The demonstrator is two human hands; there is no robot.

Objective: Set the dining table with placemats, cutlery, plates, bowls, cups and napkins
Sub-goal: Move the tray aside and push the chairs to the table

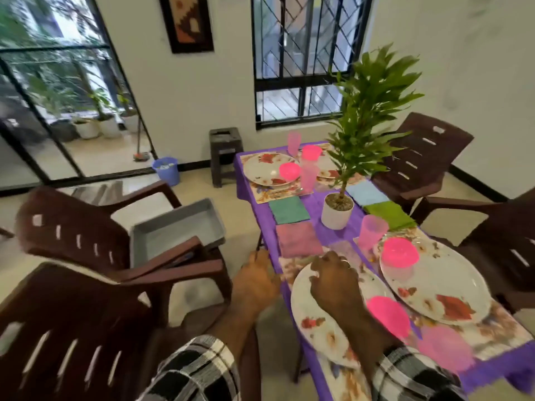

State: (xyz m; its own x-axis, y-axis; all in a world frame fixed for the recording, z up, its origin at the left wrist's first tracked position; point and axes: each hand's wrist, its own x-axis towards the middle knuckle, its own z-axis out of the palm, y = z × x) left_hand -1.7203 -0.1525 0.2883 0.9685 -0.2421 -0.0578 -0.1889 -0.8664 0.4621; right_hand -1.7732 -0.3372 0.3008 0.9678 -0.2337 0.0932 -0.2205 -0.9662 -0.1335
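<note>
My left hand (256, 280): at the near left edge of the table, fingers curled down over the edge; a thin dark thing seems to stick up past my knuckles, but the blur hides what it is, so I cannot tell whether I grip anything.
My right hand (335, 280): over the far rim of the near plate (315, 322), fingers bent like a claw, tips at or just above the plate; I cannot tell if they pinch anything.
Table (321, 201): covered in purple cloth, floral placemats at each setting.
Near setting: my plate with a pink bowl (388, 314) beside my wrist, and a blurred pink cup (444, 350) at the near right.
Right setting: second plate (440, 282) carrying another pink bowl (399, 253), a pink cup (373, 231) just behind it.
Far setting: plate (267, 169) with pink bowl and pink cups close by.
Napkins: teal (289, 209) and mauve (298, 238) on the left, pale blue (366, 192) and green (389, 214) on the right.
Centre: potted plant (337, 211) in a white pot.
Chairs: brown plastic ones around the table; a grey tray (176, 230) rests on the arms of the left one.
</note>
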